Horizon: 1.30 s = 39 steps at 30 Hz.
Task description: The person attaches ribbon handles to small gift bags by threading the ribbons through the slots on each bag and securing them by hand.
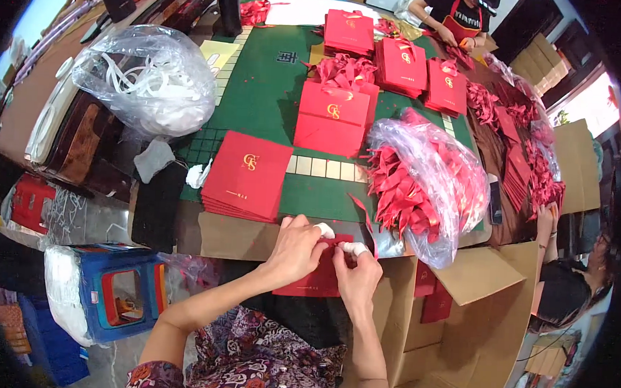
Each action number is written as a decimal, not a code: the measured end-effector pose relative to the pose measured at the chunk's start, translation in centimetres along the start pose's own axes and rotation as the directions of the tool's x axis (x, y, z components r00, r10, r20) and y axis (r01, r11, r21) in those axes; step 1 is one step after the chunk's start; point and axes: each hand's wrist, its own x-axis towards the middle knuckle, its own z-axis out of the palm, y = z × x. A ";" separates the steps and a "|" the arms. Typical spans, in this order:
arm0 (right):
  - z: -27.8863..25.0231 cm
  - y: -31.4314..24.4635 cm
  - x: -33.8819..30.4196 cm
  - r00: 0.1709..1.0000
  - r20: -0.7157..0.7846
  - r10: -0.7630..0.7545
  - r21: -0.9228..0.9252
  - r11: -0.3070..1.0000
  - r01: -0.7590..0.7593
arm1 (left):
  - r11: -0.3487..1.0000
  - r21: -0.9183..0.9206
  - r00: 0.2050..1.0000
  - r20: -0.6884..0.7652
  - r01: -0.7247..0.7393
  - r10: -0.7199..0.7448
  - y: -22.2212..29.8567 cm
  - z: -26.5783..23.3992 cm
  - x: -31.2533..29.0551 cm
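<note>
A red paper bag (310, 285) lies over my lap at the table's front edge, under both hands. My left hand (298, 250) is closed at the bag's upper edge, thumb and finger pinched together. My right hand (358, 271) pinches the same edge just to the right. White wrapping covers a fingertip on each hand. A thin red ribbon (369, 224) trails down from the table to beside my right fingers; whether they grip it is hidden. A stack of flat red bags (247, 174) lies ahead of my left hand.
A plastic sack of red ribbons (422, 178) sits right of centre, a plastic bag of white cords (152, 83) at left. Finished-looking red bags (333, 115) stand in piles further back. An open cardboard box (489, 309) is at my right. A co-worker (460, 27) handles red pieces across the table.
</note>
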 end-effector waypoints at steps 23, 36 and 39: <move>-0.1 -0.4 0.4 0.991 0.002 -0.132 -0.047 0.990 0.132 | 1.000 -0.018 1.000 0.026 0.014 -0.014 0.1 -0.1 0.1; -3.7 1.8 6.7 0.749 0.657 -0.079 -0.019 0.993 0.120 | 0.900 0.336 0.944 -0.081 -0.276 0.320 1.6 0.7 -2.1; -3.8 3.2 8.2 0.626 0.772 -0.110 0.093 0.994 0.060 | 0.883 0.336 0.919 -0.103 -0.328 0.381 1.8 0.8 -2.1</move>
